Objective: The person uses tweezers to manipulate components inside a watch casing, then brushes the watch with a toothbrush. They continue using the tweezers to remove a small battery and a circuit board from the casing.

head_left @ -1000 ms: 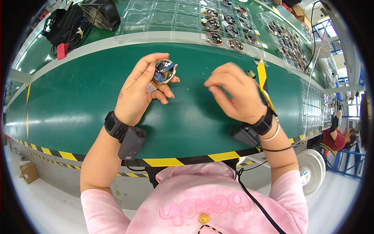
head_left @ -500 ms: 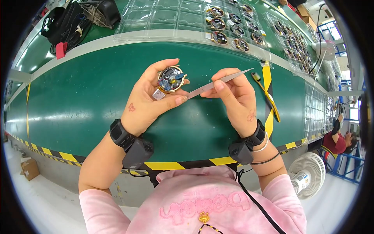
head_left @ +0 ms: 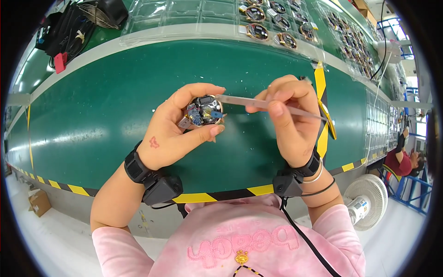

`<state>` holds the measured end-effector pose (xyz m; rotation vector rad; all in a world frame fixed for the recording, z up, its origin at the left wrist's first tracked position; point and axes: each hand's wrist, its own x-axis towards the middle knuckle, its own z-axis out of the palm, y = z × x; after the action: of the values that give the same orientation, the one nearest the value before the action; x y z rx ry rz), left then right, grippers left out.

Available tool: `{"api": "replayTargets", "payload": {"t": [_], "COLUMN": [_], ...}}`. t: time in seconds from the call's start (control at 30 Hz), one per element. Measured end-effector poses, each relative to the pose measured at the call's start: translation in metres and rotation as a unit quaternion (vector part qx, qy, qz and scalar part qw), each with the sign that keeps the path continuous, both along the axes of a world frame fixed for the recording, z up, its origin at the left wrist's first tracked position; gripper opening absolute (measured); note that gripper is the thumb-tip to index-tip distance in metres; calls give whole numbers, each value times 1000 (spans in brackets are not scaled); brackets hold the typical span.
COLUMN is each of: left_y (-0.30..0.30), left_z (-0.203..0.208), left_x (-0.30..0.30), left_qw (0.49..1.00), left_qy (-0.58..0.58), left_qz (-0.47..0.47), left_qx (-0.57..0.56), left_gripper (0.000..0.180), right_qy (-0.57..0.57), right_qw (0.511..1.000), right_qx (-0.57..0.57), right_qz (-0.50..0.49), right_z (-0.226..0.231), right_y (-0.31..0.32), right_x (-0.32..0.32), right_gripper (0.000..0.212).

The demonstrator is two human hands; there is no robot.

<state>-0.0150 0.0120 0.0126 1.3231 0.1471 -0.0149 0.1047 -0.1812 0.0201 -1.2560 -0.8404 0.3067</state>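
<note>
My left hand [head_left: 173,121] is closed around a round watch body [head_left: 199,112], its inner circuit board facing up and a blue tab near the rim. A small silvery piece [head_left: 184,122] sticks out from its lower left side. Between the thumb and fingers of my right hand [head_left: 295,117], I grip metal tweezers [head_left: 251,101], held reversed. Their broad end is at the upper right rim of the watch body; whether it touches I cannot tell. The pointed end extends to the right, past my hand.
Clear plastic trays [head_left: 217,14] hold several round watch parts [head_left: 257,31] along the far side. A yellow-handled brush [head_left: 328,121] lies by the striped tape [head_left: 320,78]. Black gear with cables [head_left: 76,34] sits far left. A white fan [head_left: 367,203] stands beyond the right edge; another person [head_left: 401,159] is farther right.
The tweezers have swung round: their broad end has moved up to the watch body's upper right rim, their point down to the right. The watch body has turned and moved slightly lower.
</note>
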Motion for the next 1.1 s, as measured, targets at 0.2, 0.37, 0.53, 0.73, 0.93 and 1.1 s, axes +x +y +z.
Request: {"api": "replayTargets", "payload": {"t": [0.2, 0.37, 0.53, 0.73, 0.93, 1.1], "left_y": [-1, 1, 1, 1, 4, 4], "left_z": [6, 3, -1, -1, 0, 1], "left_x": [1, 0, -2, -1, -1, -2], "left_qw": [999, 996, 994, 995, 989, 987], "left_qy": [20, 6, -54, -35, -37, -30], "left_qz": [-26, -73, -76, -82, -104, -106], "left_qx": [31, 58, 55, 50, 100, 116], "left_gripper": [53, 53, 50, 49, 57, 56], "right_qy": [-215, -206, -200, -53, 0, 12], "right_qw": [973, 967, 965, 984, 988, 986], "right_qx": [-77, -151, -166, -169, -144, -153], "right_qz": [-13, 11, 24, 22, 53, 58], "right_z": [2, 10, 7, 3, 0, 2], "right_y": [4, 5, 7, 3, 4, 6], "right_x": [1, -5, -9, -10, -11, -13], "right_gripper": [14, 13, 16, 10, 9, 9]}}
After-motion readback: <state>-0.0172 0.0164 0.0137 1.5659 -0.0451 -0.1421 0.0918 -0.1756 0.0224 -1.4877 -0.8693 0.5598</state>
